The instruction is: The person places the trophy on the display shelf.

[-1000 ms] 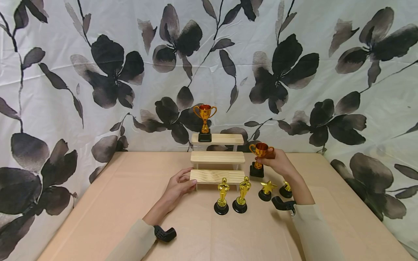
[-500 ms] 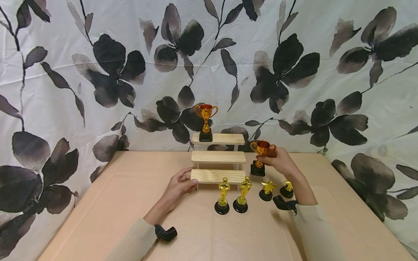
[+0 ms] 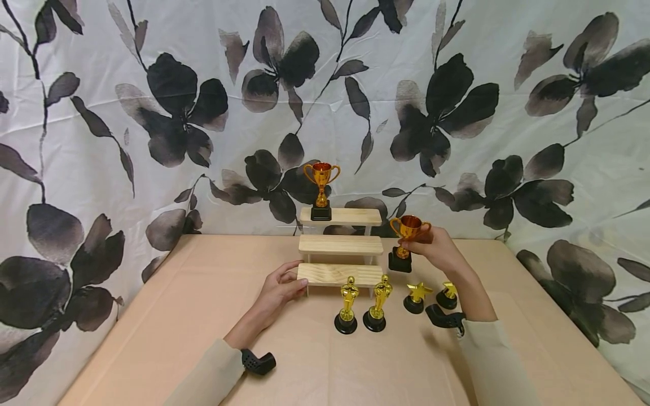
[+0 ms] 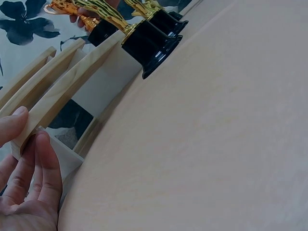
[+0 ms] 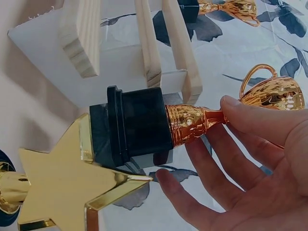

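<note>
My right hand pinches a bronze-coloured trophy cup by its stem, thumb on one side and fingers on the other. The cup is nearly upright, its black base beside the right end of a three-tier wooden display stand. With my left hand I grip the left end of the stand's lowest shelf, thumb on top and fingers beneath. A matching trophy cup stands at the left of the top shelf.
Two gold figure statuettes on round black bases stand before the stand. Two gold star trophies are at the right, one partly behind my right wrist. A floral cloth hangs behind the table.
The cup in my right hand has risen very slightly and tilts a little more. My left hand keeps its grip on the shelf; the whole head view has shifted slightly.
</note>
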`<state>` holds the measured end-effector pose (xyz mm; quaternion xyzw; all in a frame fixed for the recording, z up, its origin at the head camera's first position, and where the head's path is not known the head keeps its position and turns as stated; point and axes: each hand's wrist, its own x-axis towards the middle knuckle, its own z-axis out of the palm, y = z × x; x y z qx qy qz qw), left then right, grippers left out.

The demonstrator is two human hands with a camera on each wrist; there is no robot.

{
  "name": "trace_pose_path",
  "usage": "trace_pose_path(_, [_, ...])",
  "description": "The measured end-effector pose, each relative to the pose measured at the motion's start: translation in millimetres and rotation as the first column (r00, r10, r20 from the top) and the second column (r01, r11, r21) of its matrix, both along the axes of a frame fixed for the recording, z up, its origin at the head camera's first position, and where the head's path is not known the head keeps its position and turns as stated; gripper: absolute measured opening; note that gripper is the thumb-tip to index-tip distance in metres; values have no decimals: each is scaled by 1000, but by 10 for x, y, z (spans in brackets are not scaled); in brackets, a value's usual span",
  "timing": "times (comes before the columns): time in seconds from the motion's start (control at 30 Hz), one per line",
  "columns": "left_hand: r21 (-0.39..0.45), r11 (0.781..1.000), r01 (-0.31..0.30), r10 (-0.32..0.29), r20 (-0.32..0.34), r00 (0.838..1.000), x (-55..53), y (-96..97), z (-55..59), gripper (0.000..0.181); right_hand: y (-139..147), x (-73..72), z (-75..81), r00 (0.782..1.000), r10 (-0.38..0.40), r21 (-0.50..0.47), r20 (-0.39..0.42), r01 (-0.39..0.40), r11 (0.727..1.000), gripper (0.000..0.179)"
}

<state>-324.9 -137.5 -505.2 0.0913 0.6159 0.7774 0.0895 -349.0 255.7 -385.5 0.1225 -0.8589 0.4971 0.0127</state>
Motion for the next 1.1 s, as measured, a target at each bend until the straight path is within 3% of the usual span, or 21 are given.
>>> trace_pose_path(0.4, [-20,1000,-14,14,-2,1000,-9,-2,-30,68,-9,3,35,1000,3,1,22,-3,1000,27])
trace_pose_path(0.73, [-27,999,-24,24,8,1000,-4,10,7,65,5,4,83,999,34,-71,-14,-35,997,40])
trace_pose_path(1.1, [-23,999,-25,26,6,1000,-42,24,-15,69,17,26,136,999,30,-71,-33,-32,997,41])
